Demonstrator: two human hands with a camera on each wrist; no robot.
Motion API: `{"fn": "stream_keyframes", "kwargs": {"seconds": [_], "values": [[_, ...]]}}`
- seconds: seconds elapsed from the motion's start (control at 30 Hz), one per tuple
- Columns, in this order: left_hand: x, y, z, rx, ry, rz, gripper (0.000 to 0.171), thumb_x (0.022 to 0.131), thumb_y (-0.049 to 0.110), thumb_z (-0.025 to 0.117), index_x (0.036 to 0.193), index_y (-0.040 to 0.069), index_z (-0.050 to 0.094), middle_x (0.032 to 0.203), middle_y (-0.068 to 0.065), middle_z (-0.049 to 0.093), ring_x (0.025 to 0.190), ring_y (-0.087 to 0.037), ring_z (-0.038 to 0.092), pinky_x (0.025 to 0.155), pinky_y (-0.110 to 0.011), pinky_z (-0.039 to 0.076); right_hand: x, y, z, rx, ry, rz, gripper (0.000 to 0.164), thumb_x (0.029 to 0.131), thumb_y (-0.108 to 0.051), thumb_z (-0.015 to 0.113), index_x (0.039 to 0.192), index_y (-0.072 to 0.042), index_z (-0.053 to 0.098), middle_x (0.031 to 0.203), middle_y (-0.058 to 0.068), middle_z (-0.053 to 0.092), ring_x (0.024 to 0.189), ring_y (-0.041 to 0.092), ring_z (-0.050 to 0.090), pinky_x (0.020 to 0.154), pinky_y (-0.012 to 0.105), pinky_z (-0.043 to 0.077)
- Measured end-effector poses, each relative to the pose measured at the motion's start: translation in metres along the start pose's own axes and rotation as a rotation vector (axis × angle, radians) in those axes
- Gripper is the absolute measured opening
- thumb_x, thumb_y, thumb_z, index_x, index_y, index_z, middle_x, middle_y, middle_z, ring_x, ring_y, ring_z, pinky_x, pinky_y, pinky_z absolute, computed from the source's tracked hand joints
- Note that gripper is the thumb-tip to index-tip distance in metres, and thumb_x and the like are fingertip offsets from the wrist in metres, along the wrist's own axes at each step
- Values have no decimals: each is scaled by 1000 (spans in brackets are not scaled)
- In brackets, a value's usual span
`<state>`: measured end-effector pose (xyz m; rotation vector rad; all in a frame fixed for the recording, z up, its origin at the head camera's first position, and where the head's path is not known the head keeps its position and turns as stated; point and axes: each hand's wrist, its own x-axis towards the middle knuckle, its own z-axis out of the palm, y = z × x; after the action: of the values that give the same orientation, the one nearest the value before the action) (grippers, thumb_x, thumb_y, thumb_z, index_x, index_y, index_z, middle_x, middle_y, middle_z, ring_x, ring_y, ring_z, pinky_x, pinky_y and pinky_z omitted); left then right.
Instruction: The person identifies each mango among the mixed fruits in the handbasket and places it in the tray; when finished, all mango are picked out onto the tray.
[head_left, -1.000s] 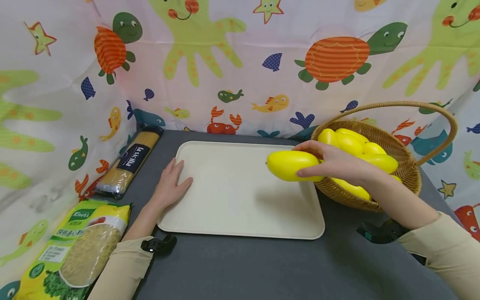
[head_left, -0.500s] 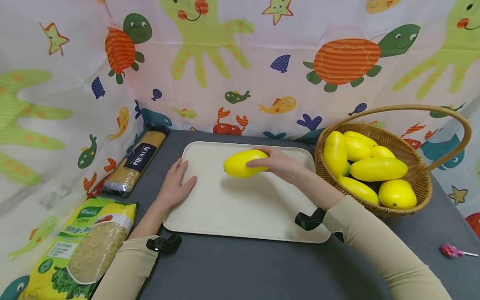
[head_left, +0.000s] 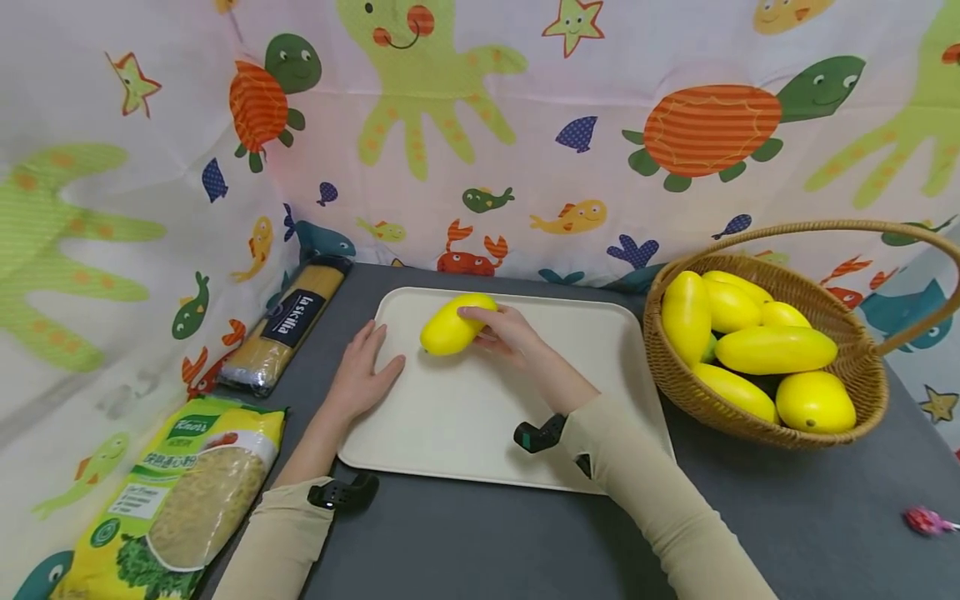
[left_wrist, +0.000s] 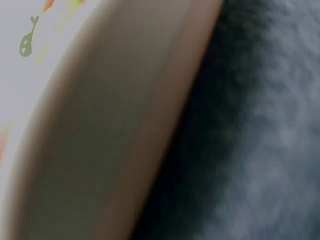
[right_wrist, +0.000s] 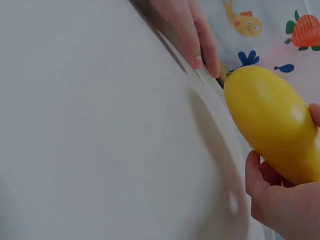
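A smooth yellow mango (head_left: 448,327) is held above the left half of a cream tray (head_left: 450,425). My right hand (head_left: 517,335) grips it from the right, thumb on the near side. In the right wrist view, the mango (right_wrist: 265,112) hangs over the tray's edge with a shadow below it, and the fingers (right_wrist: 257,182) curl against its underside. My left hand (head_left: 365,375) rests on the tray's left rim with its fingers extended. The left wrist view is blurred and shows little of that hand.
A wicker basket (head_left: 693,400) with a tall handle stands right of the tray, holding several yellow mangoes. Left of the tray lie a spaghetti pack (head_left: 288,321) and a yellow pasta bag (head_left: 176,492). A pink lollipop (head_left: 926,522) lies at far right. A printed curtain (head_left: 420,208) borders the table.
My right hand has carried the mango leftward from beside the basket to over the tray's left half, and the mango has tilted. My left hand stays on the rim. The head view has shifted.
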<state>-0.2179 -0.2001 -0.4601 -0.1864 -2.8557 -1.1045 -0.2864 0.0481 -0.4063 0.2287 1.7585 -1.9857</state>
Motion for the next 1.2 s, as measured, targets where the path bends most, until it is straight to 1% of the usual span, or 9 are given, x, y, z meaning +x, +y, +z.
{"fn": "stream_keyframes", "kwargs": {"seconds": [0.13,0.27,0.4,0.53,0.63,0.77,0.9,1.07,1.2], "values": [[1,2,2,-9,-7,-11,67,97,33,56,150,-1,32,160,-20,15,143,-45,15,113,-60,15,12,5,8,33,24,-35,57,86,-25,76,133,-5,50,127,10,53,105,24,56,94,31,50],[1,3,1,-28,-10,-29,67,98,35,55,151,1,32,160,-18,15,144,-45,14,113,-60,15,23,9,14,44,75,-60,58,85,-27,77,132,-5,52,126,9,54,106,23,55,93,28,50],[0,3,-1,-59,-12,-49,67,99,34,54,152,2,30,161,-16,15,145,-42,13,114,-59,14,30,10,23,35,105,-63,61,85,-30,77,135,-4,52,130,9,54,113,22,55,93,28,50],[0,1,-2,-61,-14,-50,66,99,34,53,152,2,30,161,-16,15,145,-41,13,114,-58,15,33,10,33,23,117,-65,64,85,-29,77,139,-4,51,137,9,52,119,22,55,94,30,50],[1,0,-2,-52,-17,-43,66,99,34,53,152,2,30,161,-16,14,145,-42,12,114,-59,14,35,10,38,-9,129,-70,68,85,-30,77,142,-5,49,138,9,51,119,22,55,94,30,50],[0,-1,-3,-68,-16,-43,65,99,34,52,152,2,31,161,-16,14,145,-43,12,114,-60,14,39,11,42,-41,154,-88,74,84,-33,78,144,-7,45,136,10,52,116,22,56,93,30,51],[-1,-3,-3,-79,-9,-47,65,100,35,52,152,3,30,161,-15,15,145,-41,12,114,-60,13,43,15,46,-115,206,-117,73,82,-39,79,142,-10,48,128,9,56,110,21,58,90,30,52],[0,-4,-2,-83,-1,-45,65,100,36,52,152,3,31,161,-15,16,145,-40,14,114,-59,15,46,21,51,-293,298,-184,68,82,-48,76,135,-12,54,119,7,61,102,20,60,84,27,54],[0,-2,-1,-96,7,-48,65,100,36,52,152,4,31,161,-14,16,145,-39,15,114,-59,16,44,23,56,-415,357,-241,63,83,-52,72,131,-12,58,113,6,62,100,20,58,84,27,52]]}}
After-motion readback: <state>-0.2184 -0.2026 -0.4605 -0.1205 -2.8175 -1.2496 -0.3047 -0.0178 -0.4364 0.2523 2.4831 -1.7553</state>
